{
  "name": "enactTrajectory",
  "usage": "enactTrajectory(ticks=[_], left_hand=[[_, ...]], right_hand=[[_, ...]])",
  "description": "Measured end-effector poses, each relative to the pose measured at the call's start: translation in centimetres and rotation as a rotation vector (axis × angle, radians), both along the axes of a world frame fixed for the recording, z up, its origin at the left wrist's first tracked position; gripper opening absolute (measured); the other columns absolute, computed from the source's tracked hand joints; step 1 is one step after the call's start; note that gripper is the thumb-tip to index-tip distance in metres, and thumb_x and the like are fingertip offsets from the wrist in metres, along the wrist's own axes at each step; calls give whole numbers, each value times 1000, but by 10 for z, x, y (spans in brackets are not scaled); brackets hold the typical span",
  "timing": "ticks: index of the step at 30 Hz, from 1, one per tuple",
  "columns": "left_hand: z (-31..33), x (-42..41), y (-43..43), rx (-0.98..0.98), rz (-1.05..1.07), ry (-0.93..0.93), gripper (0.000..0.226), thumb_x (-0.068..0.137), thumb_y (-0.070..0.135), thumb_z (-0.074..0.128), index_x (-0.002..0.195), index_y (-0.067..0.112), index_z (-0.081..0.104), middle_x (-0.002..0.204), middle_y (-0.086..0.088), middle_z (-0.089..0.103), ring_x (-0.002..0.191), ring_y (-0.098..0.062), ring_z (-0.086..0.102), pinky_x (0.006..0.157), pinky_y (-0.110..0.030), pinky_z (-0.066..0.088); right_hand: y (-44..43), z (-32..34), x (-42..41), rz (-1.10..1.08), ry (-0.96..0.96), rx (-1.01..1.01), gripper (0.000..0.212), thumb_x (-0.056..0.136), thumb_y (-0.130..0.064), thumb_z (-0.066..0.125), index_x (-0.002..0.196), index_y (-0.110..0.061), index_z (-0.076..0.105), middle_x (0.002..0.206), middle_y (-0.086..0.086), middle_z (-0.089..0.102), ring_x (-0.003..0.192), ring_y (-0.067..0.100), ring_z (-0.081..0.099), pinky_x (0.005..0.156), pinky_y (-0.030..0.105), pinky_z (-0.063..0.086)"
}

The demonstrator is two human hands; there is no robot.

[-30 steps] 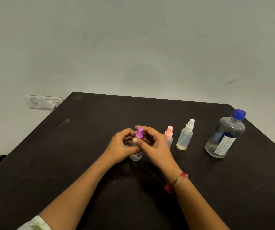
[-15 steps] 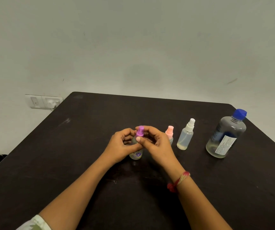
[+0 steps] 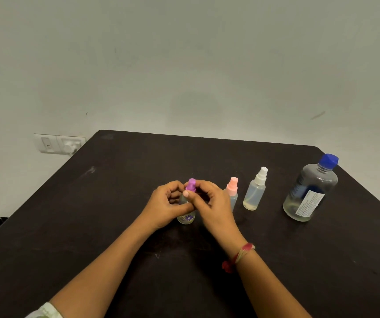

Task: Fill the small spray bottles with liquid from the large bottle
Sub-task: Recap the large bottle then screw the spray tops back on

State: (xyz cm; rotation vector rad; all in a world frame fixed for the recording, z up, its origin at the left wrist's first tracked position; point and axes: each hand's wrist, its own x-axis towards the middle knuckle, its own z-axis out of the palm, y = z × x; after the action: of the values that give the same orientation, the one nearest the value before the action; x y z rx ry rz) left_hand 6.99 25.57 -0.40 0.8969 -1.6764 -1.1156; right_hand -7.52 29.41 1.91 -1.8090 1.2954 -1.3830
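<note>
From my seat, the purple-topped spray bottle (image 3: pixel 186 218) stands on the dark table (image 3: pixel 92 226) at centre, its long axis upright, base on the surface. Both hands meet on it. The left hand (image 3: pixel 164 205) comes in from 7 o'clock and wraps the clear body, fingers curled round it. The right hand (image 3: pixel 213 206) comes in from 5 o'clock and pinches the purple spray top (image 3: pixel 191 185) at the neck, thumb and fingertips closed on it. I judge this is the unscrewing step, top not yet off. The turn runs about that upright axis, so the left hand must keep the body from spinning. The large bottle (image 3: pixel 310 191), blue cap on, stands well apart at 3 o'clock, nearer the right hand. Between them stand the pink-topped bottle (image 3: pixel 232 190), just beside the right hand, and the white-topped bottle (image 3: pixel 254 195).
</note>
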Motion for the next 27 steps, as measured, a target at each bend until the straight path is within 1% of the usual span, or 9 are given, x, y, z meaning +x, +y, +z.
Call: enactTrajectory(ticks=[5,8,10,14,19,22,23,25,27], left_hand=[[-2,1,-3,14,16,7,43,63,30,75,93,2,62,88,-14,71,86,-32,70,81,-45,55],[-3,2,-3,15,-2,15,41,63,28,74,95,4,63,89,-14,71,87,-32,69,81,-46,55],[-2,2,-3,20,-20,23,41,65,28,75,98,7,64,90,-14,71,87,-31,69,79,-42,55],[-2,-2,0,13,-27,24,43,65,30,74,98,3,63,86,-10,71,79,-18,69,72,-26,55],[-4,-1,-2,6,2,27,44,66,29,74,97,0,62,87,-9,71,83,-24,70,76,-32,57],[-5,1,-5,25,-17,22,33,70,10,76,96,-3,60,88,-11,71,85,-24,70,77,-31,56],[-5,1,-5,34,-27,31,34,71,9,75,98,-4,60,90,-12,71,86,-22,70,77,-29,55],[-5,0,-4,44,-39,56,44,69,19,74,103,-5,60,95,-17,70,88,-24,69,78,-30,56],[-4,-1,-3,44,-49,63,50,67,27,73,106,-2,60,96,-19,70,89,-28,69,78,-32,55]], right_hand=[[3,-2,2,71,-63,61,34,90,-25,64,124,-21,61,117,-7,63,109,3,58,91,18,49],[3,-1,3,79,-3,56,34,92,-22,63,125,-23,58,126,-10,55,117,-3,50,94,10,43],[2,0,2,58,35,42,26,92,-23,62,117,-19,64,122,-9,56,114,-4,50,91,8,42],[2,-1,1,-30,52,-17,18,88,-24,67,104,-14,69,104,-4,60,99,2,56,82,12,47],[6,-2,7,-25,11,-16,21,90,-26,65,108,-17,67,106,-5,59,102,0,55,82,11,46],[6,-1,5,47,-10,22,34,88,-21,67,121,-21,61,120,-7,55,110,-6,51,87,7,42],[5,0,4,64,-15,40,36,88,-19,67,123,-21,60,123,-8,53,111,-8,50,88,7,42],[3,0,1,74,-10,52,31,89,-17,66,120,-19,63,121,-9,56,112,-6,51,91,11,43],[2,0,0,45,10,33,24,88,-18,66,112,-17,67,113,-7,60,107,-1,55,90,15,46]])
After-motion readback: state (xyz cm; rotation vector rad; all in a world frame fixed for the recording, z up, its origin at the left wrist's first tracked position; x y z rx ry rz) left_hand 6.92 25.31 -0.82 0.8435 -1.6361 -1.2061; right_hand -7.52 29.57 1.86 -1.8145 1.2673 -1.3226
